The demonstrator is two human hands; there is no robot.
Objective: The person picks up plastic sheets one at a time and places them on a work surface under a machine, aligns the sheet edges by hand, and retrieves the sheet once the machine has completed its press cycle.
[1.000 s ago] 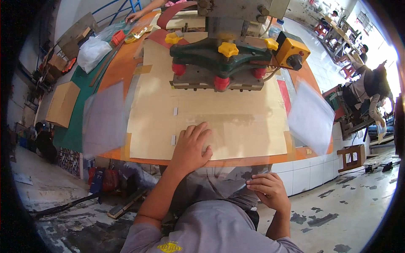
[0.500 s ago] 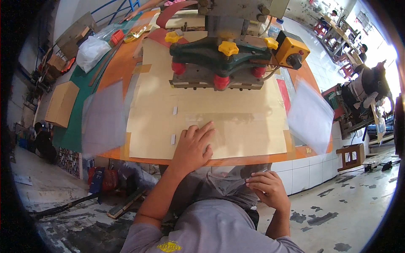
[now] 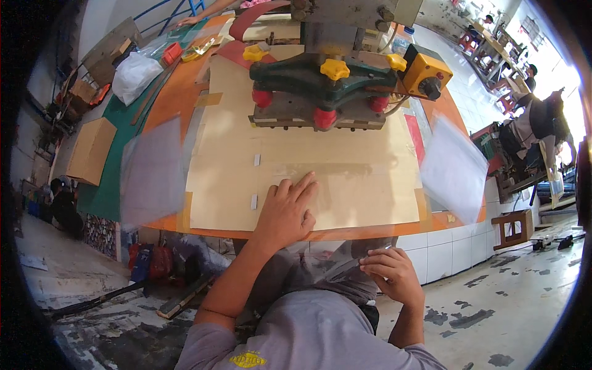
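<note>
My left hand (image 3: pixel 285 206) lies open on a cream board (image 3: pixel 216 191), with fingers stretched forward near its front edge. A faint see-through strip shows on the board by the fingertips. My right hand (image 3: pixel 390 271) is held below the table edge above my lap, thumb and fingers closed together. They seem to pinch a clear plastic sheet (image 3: pixel 339 266), whose outline is hard to make out. Two small white tabs (image 3: pixel 256 160) are on the board left of my left hand. Beyond the hands, a press head (image 3: pixel 324 83) with yellow knobs and red feet hangs over the board.
Translucent sheets lie in a left stack (image 3: pixel 152 172) and a right stack (image 3: pixel 453 171). A cardboard box (image 3: pixel 90 151) and a white plastic bag (image 3: pixel 134 78) stand to the left. A yellow control box (image 3: pixel 425 74) juts out beside the press. Another person's arm (image 3: pixel 213 11) reaches in at the far left.
My left hand has slid slightly forward and to the right on the board. The right hand stays nearly in place, and the press looks unchanged.
</note>
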